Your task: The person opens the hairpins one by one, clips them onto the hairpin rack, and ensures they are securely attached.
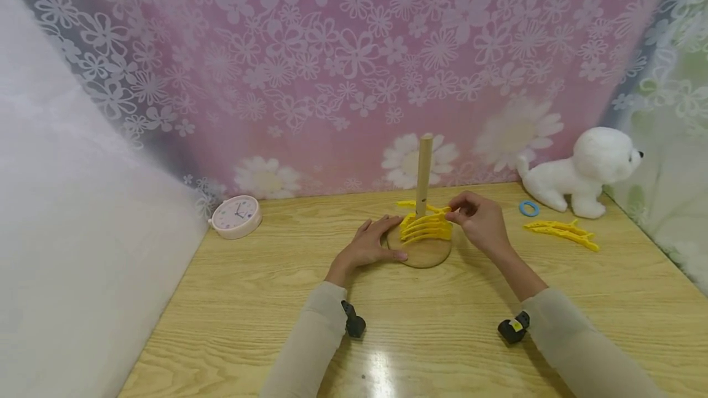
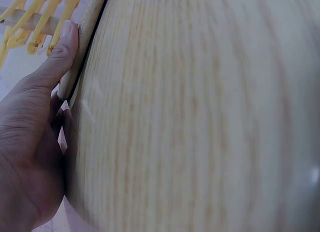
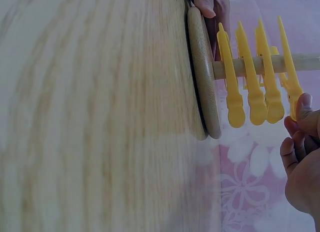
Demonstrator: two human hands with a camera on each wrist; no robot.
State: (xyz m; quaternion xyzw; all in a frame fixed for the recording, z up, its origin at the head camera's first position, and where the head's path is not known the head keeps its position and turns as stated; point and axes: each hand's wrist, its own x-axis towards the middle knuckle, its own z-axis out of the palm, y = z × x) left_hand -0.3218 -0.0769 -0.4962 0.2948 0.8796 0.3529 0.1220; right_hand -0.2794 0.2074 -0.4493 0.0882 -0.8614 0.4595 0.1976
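A wooden post [image 1: 423,171] rises upright from a round wooden base [image 1: 424,257] on the table. Several slim yellow plastic pieces [image 1: 423,229] are stacked around its lower part, one above another. In the right wrist view they show tapered tips and rounded ends. My left hand [image 1: 369,244] grips the base's left edge, its thumb [image 2: 62,54] on the rim near the stack. My right hand [image 1: 480,223] pinches one end of the topmost yellow piece [image 3: 288,61] between thumb and fingertips. That piece sits around the post, tilted slightly against those below.
To the right lie more yellow pieces [image 1: 561,233] and a blue ring [image 1: 529,208]. A white plush dog [image 1: 581,174] sits at the back right. A pink clock [image 1: 236,217] stands at the back left. A flowered curtain [image 1: 354,78] hangs behind the table [image 1: 265,300].
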